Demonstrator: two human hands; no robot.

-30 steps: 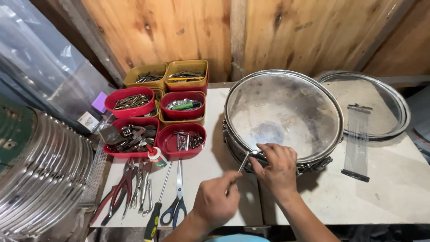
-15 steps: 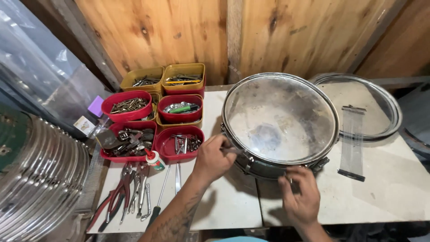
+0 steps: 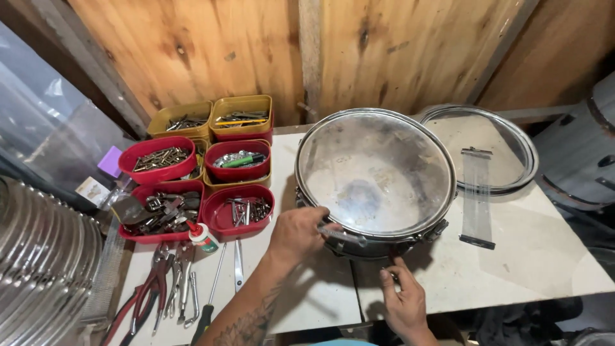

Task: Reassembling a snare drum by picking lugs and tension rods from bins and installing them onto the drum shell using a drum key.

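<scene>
A metal snare drum (image 3: 378, 166) with a clear head lies flat on the white table (image 3: 551, 256). My left hand (image 3: 296, 234) is at the drum's near left side. It is closed on a small metal tool (image 3: 344, 236) laid against the shell just below the hoop. My right hand (image 3: 403, 301) is lower, at the table's front edge. Its fingertips reach up to the drum's bottom rim, and nothing shows in it.
Red and yellow bins (image 3: 237, 211) of screws and hardware stand at the left, with a glue bottle (image 3: 204, 237). Pliers (image 3: 150, 295) and screwdrivers lie in front of the bins. A second drum hoop (image 3: 522, 150) and snare wires (image 3: 477, 198) lie right. Stacked metal hoops (image 3: 38, 275) fill the far left.
My left hand went from the front to the drum's left side, then back to its front-left with the tool. My right hand dropped off the rim to below the drum.
</scene>
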